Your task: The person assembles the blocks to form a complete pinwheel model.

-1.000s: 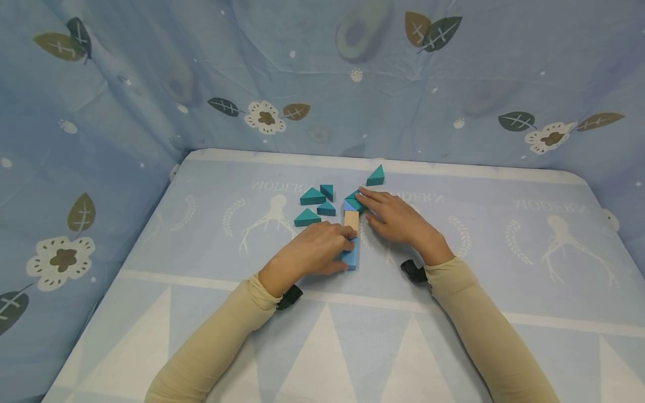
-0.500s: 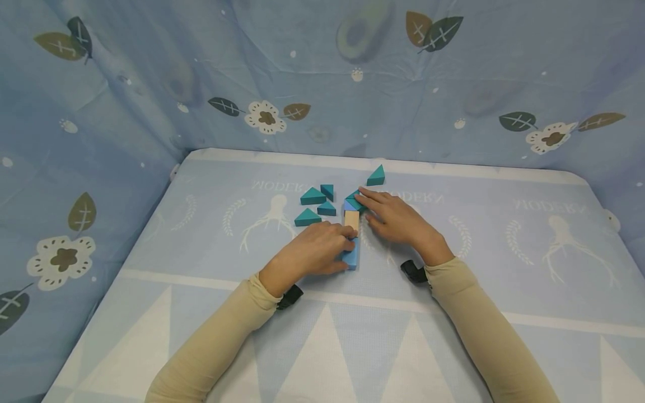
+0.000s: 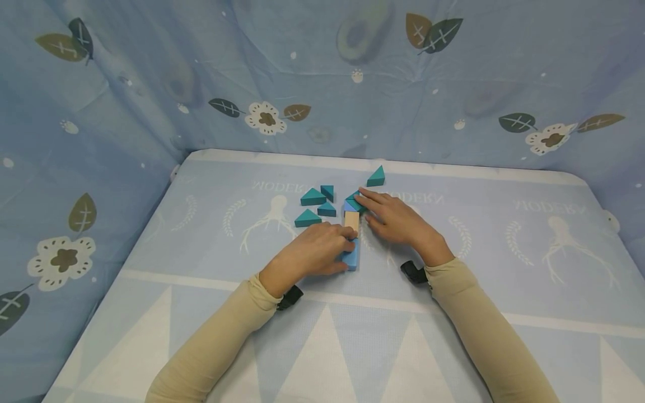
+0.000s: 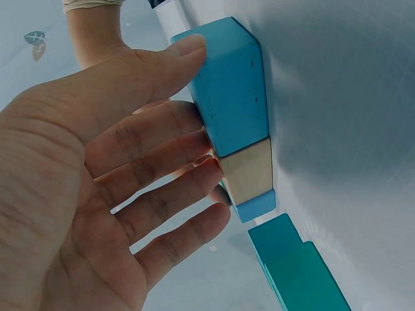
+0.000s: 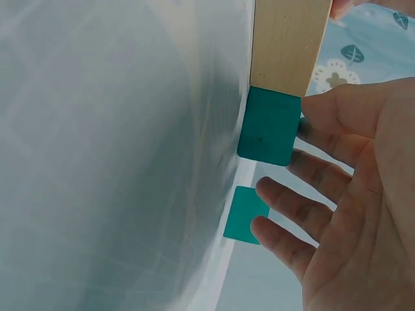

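A blue block (image 3: 350, 260), a plain wooden block (image 3: 351, 220) and a small light-blue piece (image 3: 347, 206) lie end to end on the table. Teal triangular blocks (image 3: 353, 199) top this column. My left hand (image 3: 317, 249) lies along its left side; in the left wrist view, the thumb touches the blue block (image 4: 230, 91) near its end and fairly straight fingers meet the side of the column. My right hand (image 3: 395, 218) touches the teal pieces from the right with extended fingers. In the right wrist view, a teal block (image 5: 269, 126) sits against the thumb and fingertips.
Several loose teal triangular blocks (image 3: 312, 197) lie left of the column. One more teal triangle (image 3: 376, 177) lies behind the right hand, close to the table's back edge. A patterned blue cloth (image 3: 322, 84) hangs behind the printed tabletop (image 3: 494, 252).
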`<state>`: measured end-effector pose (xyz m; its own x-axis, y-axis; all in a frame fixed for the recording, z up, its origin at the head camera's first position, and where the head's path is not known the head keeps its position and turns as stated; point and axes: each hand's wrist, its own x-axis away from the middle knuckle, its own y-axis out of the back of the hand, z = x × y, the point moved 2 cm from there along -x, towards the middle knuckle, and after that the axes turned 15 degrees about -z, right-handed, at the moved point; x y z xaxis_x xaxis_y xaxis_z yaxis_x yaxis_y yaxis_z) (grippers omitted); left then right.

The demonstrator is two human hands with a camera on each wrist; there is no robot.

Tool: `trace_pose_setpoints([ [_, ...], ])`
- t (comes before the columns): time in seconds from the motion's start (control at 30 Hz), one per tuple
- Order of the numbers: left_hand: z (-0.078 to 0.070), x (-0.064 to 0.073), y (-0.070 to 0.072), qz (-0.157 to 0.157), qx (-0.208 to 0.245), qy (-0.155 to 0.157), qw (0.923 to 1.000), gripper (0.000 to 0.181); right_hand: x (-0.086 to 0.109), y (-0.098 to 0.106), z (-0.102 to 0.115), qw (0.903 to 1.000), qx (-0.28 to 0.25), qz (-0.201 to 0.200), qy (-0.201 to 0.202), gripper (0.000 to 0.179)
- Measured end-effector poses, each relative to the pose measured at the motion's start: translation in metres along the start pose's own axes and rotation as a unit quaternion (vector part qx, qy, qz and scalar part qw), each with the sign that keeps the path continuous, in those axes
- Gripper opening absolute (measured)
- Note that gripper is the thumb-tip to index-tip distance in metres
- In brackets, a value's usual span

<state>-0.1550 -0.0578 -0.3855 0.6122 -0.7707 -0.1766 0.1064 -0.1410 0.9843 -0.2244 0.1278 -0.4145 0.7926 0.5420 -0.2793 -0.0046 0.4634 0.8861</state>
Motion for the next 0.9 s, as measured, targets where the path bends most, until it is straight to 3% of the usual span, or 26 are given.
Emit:
trace_pose_setpoints([
  [0.43, 0.0, 0.0, 0.0, -0.007, 0.0, 0.004, 1.0, 0.035, 0.0, 0.004, -0.002, 1.0, 0.0, 0.005, -0.003, 0.055],
  [0.9, -0.001, 0.001, 0.0, -0.001, 0.002, 0.011, 0.9999, 0.035, 0.0, 0.008, -0.014, 0.9989, 0.022, -0.014, -0.038, 0.054],
])
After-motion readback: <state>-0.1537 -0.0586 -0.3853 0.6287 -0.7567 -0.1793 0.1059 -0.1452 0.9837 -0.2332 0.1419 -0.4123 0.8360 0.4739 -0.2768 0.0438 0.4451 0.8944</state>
